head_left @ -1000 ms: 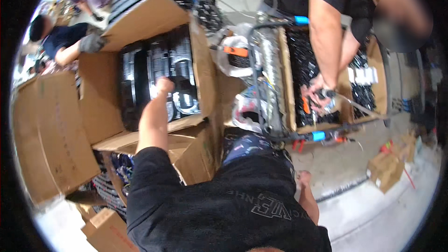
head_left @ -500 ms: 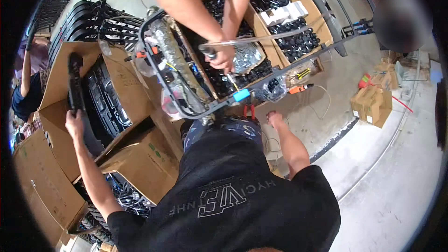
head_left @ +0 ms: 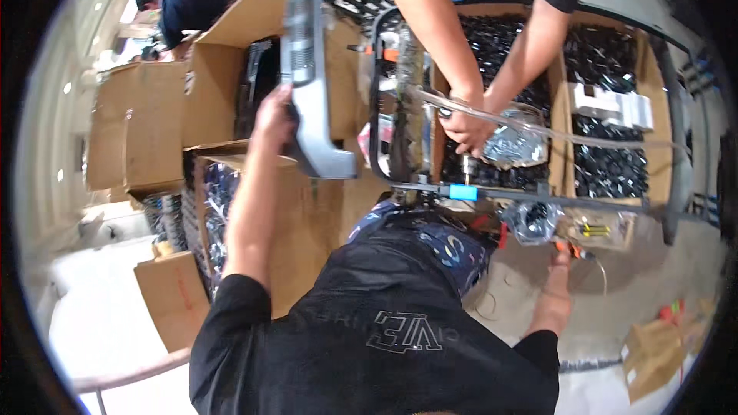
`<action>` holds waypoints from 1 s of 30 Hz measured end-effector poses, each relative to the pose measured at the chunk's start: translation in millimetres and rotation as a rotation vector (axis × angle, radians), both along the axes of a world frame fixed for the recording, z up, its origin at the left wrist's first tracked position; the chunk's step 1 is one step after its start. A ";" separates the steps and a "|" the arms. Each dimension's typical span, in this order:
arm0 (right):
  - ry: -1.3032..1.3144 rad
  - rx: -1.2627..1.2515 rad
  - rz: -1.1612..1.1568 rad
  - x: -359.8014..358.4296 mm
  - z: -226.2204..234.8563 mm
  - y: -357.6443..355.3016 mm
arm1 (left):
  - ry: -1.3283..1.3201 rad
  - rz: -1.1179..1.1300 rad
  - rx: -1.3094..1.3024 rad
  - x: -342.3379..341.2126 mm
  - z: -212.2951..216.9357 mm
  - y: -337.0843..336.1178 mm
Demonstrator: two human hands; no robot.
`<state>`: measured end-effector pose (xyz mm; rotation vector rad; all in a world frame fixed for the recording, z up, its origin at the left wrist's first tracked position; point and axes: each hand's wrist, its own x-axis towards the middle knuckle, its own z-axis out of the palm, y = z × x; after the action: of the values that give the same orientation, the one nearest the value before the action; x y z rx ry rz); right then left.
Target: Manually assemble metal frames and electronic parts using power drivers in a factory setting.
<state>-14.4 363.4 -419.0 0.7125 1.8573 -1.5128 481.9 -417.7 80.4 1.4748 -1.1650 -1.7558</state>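
Note:
My left hand (head_left: 275,121) grips a long grey and black plastic panel (head_left: 307,69) by its edge, holding it upright beside the open carton. On the other side, my right hand (head_left: 561,257) is closed around an orange electric screwdriver (head_left: 570,249) with a cable; its fingers are small and partly hidden. Between my hands lies a black tubular frame (head_left: 523,201) with a blue piece (head_left: 463,192) on its near bar. Across from me, another person's hands (head_left: 467,124) hold a driver (head_left: 467,165) pointing down near that blue piece.
Cardboard compartments of small black parts (head_left: 611,165) sit within the frame, with white blocks (head_left: 611,106) on top. A clear bag (head_left: 530,221) and a red-handled tool (head_left: 503,234) are at the near bar. Open cartons (head_left: 211,81) stand left; another carton (head_left: 653,357) is lower right.
My left hand has lifted the panel out of the carton and brought it right, towards the frame. My right hand has reached forward to the orange screwdriver. The view has turned left.

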 end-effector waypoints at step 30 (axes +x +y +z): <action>-0.303 -0.483 -0.316 212.4 177.8 -107.3 | -0.023 -0.052 -0.318 -109.9 -128.7 71.6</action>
<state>198.0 256.2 -241.2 0.9617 1.1304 -1.8399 372.1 -346.0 -48.3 1.2867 -1.4303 -1.5044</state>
